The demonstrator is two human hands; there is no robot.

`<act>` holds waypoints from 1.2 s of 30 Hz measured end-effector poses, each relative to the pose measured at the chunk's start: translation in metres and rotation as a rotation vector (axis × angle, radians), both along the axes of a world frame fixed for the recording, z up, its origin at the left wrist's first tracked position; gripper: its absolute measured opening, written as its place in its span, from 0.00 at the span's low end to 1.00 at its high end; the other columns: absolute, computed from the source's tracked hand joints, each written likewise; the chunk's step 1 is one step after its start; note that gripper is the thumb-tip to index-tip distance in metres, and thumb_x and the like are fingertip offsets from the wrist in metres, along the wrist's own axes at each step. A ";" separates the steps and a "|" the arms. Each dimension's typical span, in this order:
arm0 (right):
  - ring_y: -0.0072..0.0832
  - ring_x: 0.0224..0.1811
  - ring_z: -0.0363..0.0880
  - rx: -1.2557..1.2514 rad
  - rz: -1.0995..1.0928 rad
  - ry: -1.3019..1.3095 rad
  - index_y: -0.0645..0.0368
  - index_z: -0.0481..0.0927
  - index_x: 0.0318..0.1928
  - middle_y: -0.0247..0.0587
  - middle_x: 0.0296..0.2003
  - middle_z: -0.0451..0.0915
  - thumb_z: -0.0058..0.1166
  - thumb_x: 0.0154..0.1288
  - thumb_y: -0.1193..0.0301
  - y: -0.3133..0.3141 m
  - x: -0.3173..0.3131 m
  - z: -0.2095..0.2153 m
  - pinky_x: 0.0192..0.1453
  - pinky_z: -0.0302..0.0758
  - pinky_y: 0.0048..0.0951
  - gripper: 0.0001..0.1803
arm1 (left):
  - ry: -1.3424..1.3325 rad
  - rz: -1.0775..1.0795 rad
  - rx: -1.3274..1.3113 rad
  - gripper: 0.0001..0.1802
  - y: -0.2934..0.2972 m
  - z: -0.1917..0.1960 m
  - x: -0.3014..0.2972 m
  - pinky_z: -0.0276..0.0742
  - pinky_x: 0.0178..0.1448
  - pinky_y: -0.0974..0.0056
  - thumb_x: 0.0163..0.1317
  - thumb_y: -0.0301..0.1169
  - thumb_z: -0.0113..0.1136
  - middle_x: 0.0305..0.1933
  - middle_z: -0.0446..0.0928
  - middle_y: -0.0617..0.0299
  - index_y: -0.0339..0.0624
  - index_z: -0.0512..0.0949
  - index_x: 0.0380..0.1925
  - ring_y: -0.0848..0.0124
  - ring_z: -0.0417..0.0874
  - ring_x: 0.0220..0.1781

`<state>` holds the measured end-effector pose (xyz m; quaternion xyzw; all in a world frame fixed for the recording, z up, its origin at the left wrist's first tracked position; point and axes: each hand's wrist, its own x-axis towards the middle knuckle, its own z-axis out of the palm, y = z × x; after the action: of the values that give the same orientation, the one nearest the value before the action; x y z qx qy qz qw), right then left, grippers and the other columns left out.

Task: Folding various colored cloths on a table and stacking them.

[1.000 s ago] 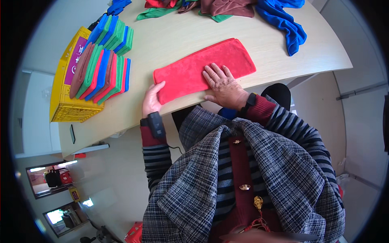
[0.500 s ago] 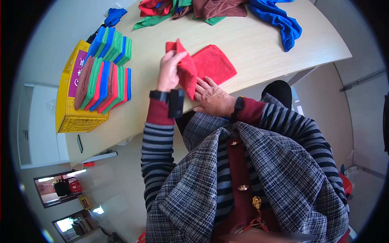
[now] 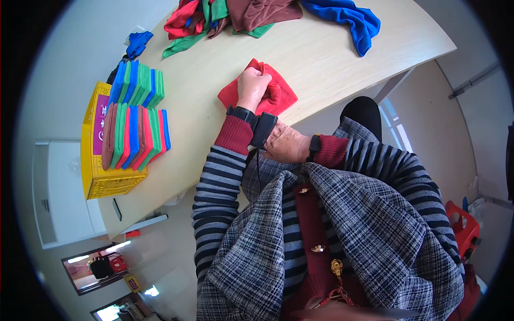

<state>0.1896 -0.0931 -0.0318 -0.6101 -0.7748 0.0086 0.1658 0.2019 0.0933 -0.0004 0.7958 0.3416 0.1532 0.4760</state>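
A red cloth [image 3: 285, 95] lies partly folded on the table near its front edge, with a raised, bunched fold in its middle. My left hand [image 3: 254, 87] is closed on that fold, its fingers curled into the fabric. Close by, at the table's edge, my right hand [image 3: 288, 141] reaches in under my left wrist. Its fingers are hidden behind the left wrist and the black device strapped there, so their hold on the cloth does not show.
Folded cloths [image 3: 136, 136] in red, green, blue and brown stand in two rows at a yellow crate [image 3: 115, 187] on the left. Loose brown cloths [image 3: 267, 13] and a blue cloth [image 3: 348, 21] lie along the far side of the table [image 3: 342, 75].
My left hand has carried the lifted part of the red cloth rightward and down over the rest. My right hand's fingers have gone out of sight behind the left wrist. The view has shifted slightly.
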 end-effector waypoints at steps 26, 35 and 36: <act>0.43 0.65 0.70 0.090 0.009 0.023 0.63 0.73 0.62 0.48 0.60 0.75 0.56 0.60 0.64 -0.007 0.006 0.025 0.76 0.58 0.48 0.30 | 0.032 -0.225 0.705 0.25 -0.043 -0.013 -0.129 0.48 0.82 0.54 0.75 0.38 0.47 0.75 0.62 0.47 0.37 0.69 0.67 0.54 0.55 0.80; 0.44 0.73 0.62 0.061 -0.224 0.353 0.57 0.72 0.66 0.50 0.68 0.69 0.47 0.73 0.51 0.047 0.024 0.047 0.76 0.56 0.51 0.30 | 0.289 -0.332 0.814 0.36 -0.068 0.005 -0.124 0.49 0.81 0.46 0.67 0.42 0.58 0.78 0.57 0.48 0.38 0.63 0.71 0.51 0.54 0.80; 0.43 0.75 0.60 0.213 -0.279 0.214 0.56 0.71 0.67 0.49 0.70 0.67 0.45 0.73 0.49 0.055 0.025 0.031 0.76 0.55 0.51 0.31 | 0.194 -0.261 0.845 0.36 -0.072 -0.003 -0.125 0.50 0.81 0.47 0.66 0.42 0.59 0.78 0.57 0.48 0.36 0.63 0.71 0.51 0.55 0.80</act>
<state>0.2149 -0.0381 -0.0008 -0.6860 -0.6573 -0.0314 0.3104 0.0772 0.0216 -0.0030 0.9673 0.1890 0.1429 0.0905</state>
